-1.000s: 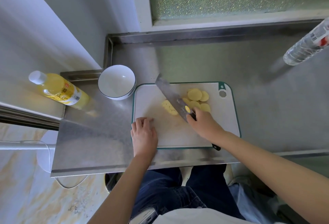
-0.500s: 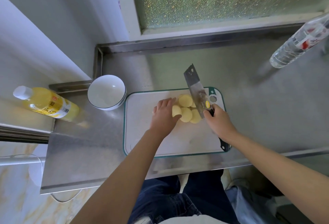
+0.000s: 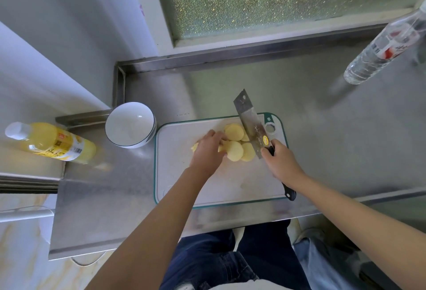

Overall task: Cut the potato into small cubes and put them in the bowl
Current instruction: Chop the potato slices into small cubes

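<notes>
On my feed the left hand lay over the left end of the pale yellow round potato slices, its fingers and thumb curled round the nearest pieces in a grasp. The slices lay overlapping in a small pile on the far half of the white plastic cutting board with a green rim, not yet cubed.

The right hand was clenched round the black handle of the broad steel cleaver. I saw the handle's end poke out past the wrist at the board's near right edge. The blade slanted away from the person, its tip over the board's far edge and its lower edge against the right side of the pile.

The white ceramic bowl with a thin dark rim line stood on the stainless steel counter, just beside the board's far left corner and apart from the slices. A yellow drink bottle with a white cap was on a ledge to the left of the bowl. A clear plastic water bottle with a red and white label showed at the far right.
</notes>
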